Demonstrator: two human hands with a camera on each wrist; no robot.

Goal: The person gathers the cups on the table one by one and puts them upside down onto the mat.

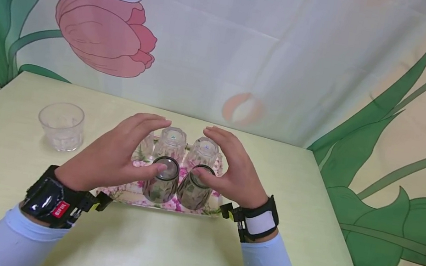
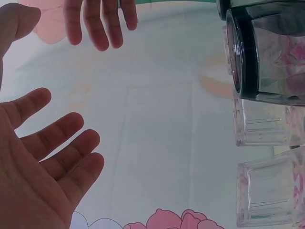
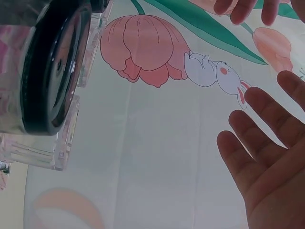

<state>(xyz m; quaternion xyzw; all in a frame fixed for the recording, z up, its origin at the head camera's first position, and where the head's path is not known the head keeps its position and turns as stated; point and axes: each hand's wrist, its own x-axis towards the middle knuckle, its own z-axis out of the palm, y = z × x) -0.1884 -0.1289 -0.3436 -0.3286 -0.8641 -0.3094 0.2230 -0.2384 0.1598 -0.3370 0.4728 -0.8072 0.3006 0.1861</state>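
Observation:
Both hands hover over a tray (image 1: 123,196) patterned with pink flowers, fingers spread and gently bent, palms facing each other. Two smoky grey glasses (image 1: 160,191) (image 1: 192,195) stand upside down side by side along its front. Behind them are several clear faceted glasses (image 1: 173,139), also bottom up. My left hand (image 1: 119,155) is over the left part of the tray; its thumb overlaps one grey glass in the head view. The right hand (image 1: 236,174) overlaps the other likewise. From the left wrist, a gap shows between the fingers and the grey glass (image 2: 276,52). Neither hand holds anything.
An upright clear glass (image 1: 63,130) stands on the pale table (image 1: 160,255), left of the tray. A curtain (image 1: 267,53) printed with tulips and leaves hangs behind the table's back edge and along the right side. Black straps (image 1: 49,200) with small cameras circle both wrists.

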